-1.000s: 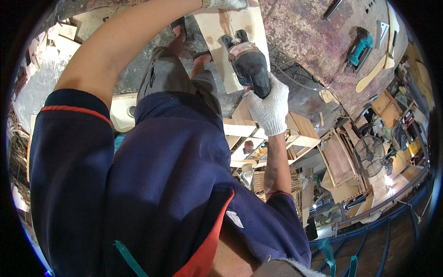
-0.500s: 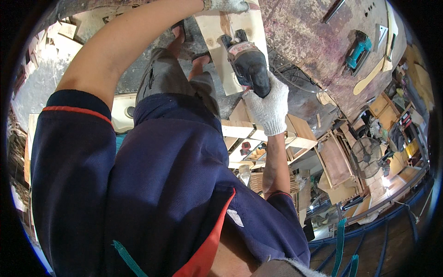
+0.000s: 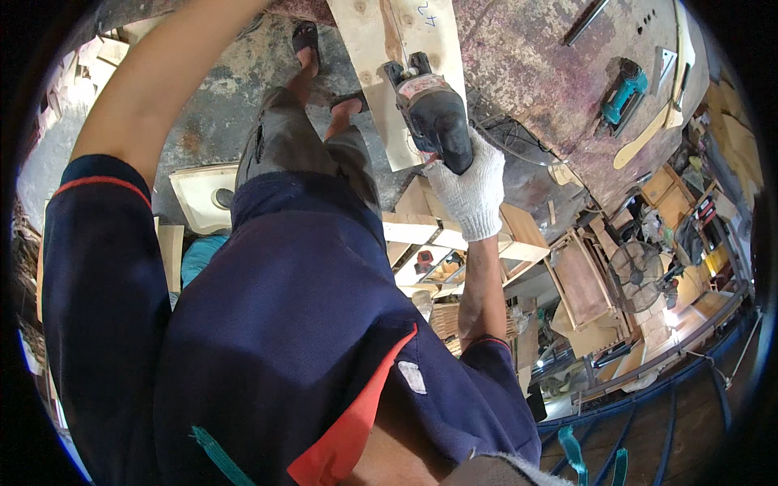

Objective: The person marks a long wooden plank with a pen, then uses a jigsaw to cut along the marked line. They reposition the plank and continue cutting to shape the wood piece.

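My right hand (image 3: 468, 185), in a white knitted glove, is closed around the rear of a black jigsaw (image 3: 438, 121). The jigsaw sits on a pale wooden board (image 3: 363, 32), its forked front pointing away from me. A thin line and a brown streak run along the board ahead of the tool. Pencil-like marks show near the board's far right. My left forearm (image 3: 174, 69) reaches up past the top edge, so the left hand is out of the picture. The blade is hidden under the tool.
A stained workbench (image 3: 527, 57) spreads to the right, bearing a teal power tool (image 3: 624, 95), a metal square (image 3: 664, 66) and thin wood strips (image 3: 640, 146). Wooden box frames (image 3: 523, 231) stand close by my right arm. A fan (image 3: 638, 275) is farther right. My sandalled feet (image 3: 305, 40) are below.
My left hand, gloved and resting on the board's far part earlier, has gone out past the top edge. The left arm shifted left; the jigsaw and right hand stay nearly in place.
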The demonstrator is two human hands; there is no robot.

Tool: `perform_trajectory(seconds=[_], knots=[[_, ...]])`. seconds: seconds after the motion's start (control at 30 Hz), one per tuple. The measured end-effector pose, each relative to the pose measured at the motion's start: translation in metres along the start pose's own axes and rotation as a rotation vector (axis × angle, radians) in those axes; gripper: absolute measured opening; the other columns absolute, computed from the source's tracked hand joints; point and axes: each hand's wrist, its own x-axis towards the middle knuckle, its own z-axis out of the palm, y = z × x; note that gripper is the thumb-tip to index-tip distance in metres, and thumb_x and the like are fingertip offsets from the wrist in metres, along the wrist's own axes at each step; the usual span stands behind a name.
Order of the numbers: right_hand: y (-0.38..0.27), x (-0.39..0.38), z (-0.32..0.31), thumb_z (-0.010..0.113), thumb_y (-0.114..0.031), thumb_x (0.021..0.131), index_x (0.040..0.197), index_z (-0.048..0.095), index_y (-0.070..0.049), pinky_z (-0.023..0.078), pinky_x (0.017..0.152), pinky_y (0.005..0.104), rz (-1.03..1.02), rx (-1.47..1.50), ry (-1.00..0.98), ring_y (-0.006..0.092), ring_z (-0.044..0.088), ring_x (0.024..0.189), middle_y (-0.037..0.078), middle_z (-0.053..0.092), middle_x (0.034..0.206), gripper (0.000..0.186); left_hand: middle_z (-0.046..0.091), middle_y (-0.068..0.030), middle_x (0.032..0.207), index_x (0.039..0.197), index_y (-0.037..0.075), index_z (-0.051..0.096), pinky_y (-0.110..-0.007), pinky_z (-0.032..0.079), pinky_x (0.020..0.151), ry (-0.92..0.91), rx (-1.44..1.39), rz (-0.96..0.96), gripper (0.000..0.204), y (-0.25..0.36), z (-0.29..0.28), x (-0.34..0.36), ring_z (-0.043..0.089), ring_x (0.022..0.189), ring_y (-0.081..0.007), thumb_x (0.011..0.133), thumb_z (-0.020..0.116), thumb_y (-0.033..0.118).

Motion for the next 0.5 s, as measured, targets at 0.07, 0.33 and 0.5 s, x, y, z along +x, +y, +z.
perform_trajectory(seconds=[0.07,0.33,0.5], knots=[[0.000,-0.001,0.001,0.078,-0.022,0.067,0.101,0.073,0.000,0.058,0.072,0.0407,-0.018,0.015,0.012,0.0326,0.074,0.072,0.019,0.073,0.077,0.041,0.064,-0.0175,0.125,0.124,0.001,0.063,-0.050,0.037,0.113,-0.117,0.284,-0.073,0.058,-0.031,0.005,-0.003,0.056,0.124,-0.0355,0.090,0.063,0.048],[0.003,-0.017,0.001,0.077,-0.018,0.069,0.101,0.072,0.002,0.058,0.071,0.0374,0.050,0.074,-0.042,0.0290,0.076,0.073,0.019,0.074,0.078,0.038,0.056,-0.0246,0.143,0.137,-0.007,0.057,-0.047,0.027,0.122,0.078,0.428,-0.197,0.078,-0.009,0.010,-0.012,0.047,0.137,-0.0377,0.091,0.059,0.056],[0.024,-0.045,0.010,0.078,-0.018,0.069,0.104,0.072,0.003,0.059,0.073,0.0381,0.064,0.107,-0.087,0.0299,0.077,0.077,0.019,0.075,0.081,0.040,0.057,-0.0240,0.141,0.133,-0.007,0.059,-0.049,0.027,0.121,0.063,0.339,-0.216,0.080,0.023,0.006,-0.027,0.047,0.136,-0.0381,0.090,0.060,0.060]])
